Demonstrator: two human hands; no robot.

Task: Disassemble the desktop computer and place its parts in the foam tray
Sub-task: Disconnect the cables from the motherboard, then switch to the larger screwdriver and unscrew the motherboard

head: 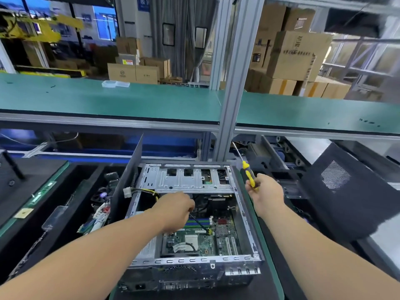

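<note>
The open desktop case (244, 213) lies on the bench in front of me, its green motherboard (201, 241) showing inside. My left hand (175, 211) reaches into the case above the memory slots, fingers curled down near a black cable; what it holds is hidden. My right hand (265, 191) hovers over the case's right wall and grips a yellow-and-black screwdriver (247, 172), shaft pointing up and away. A black foam tray (65, 215) to the left holds removed parts: a fan, a memory stick and circuit boards.
A silver drive cage (186, 180) spans the far end of the case. A black side panel (127, 182) stands upright between case and tray. Another black mesh-vented panel (346, 191) leans at the right. A green shelf (108, 100) and an aluminium post (233, 83) rise behind.
</note>
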